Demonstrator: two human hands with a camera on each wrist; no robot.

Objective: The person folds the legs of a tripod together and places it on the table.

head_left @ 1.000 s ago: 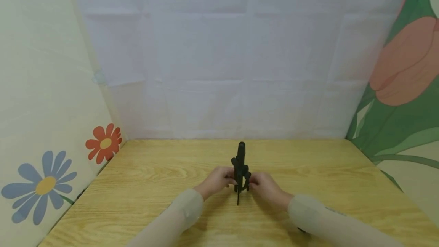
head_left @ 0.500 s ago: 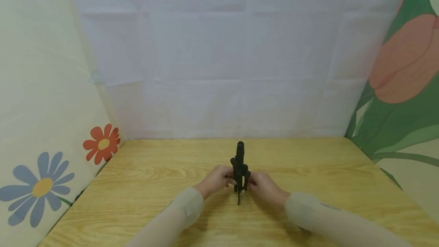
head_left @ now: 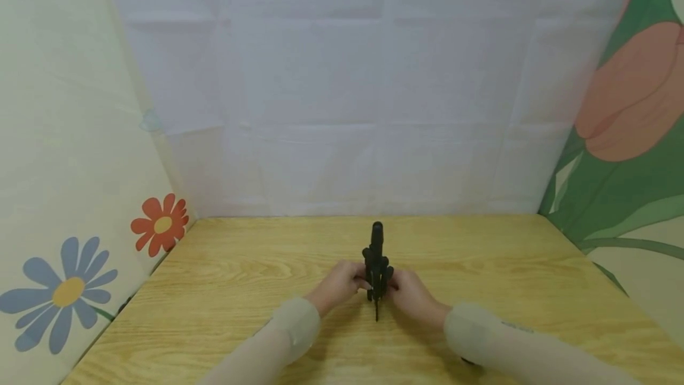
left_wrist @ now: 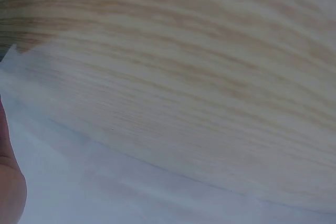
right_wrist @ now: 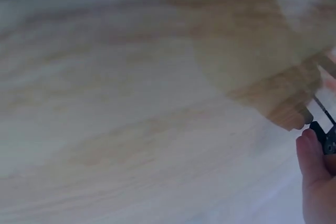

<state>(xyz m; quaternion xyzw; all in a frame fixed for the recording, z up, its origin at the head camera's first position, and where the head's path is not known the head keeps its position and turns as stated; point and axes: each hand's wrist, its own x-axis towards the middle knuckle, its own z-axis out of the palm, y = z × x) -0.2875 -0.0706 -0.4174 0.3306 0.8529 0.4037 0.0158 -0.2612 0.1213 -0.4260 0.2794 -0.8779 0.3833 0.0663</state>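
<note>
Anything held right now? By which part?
Yes: a black object, held by its lower part, the left hand and right hand on opposite sides. Exact fingertip contact is hidden.

Screened-off table booth, indoors; room type beyond it can't be told.
Wood-grain table [head_left: 251,266], covers on three sides: white back sheet [head_left: 310,88] with a grid of fold creases, cream left sheet [head_left: 59,106] printed with a blue flower [head_left: 69,293] and a red flower [head_left: 160,224], green right sheet [head_left: 598,195] with a big pink tulip [head_left: 630,100]. Pale translucent patch [head_left: 151,120] at the left seam, looks like tape.
</note>
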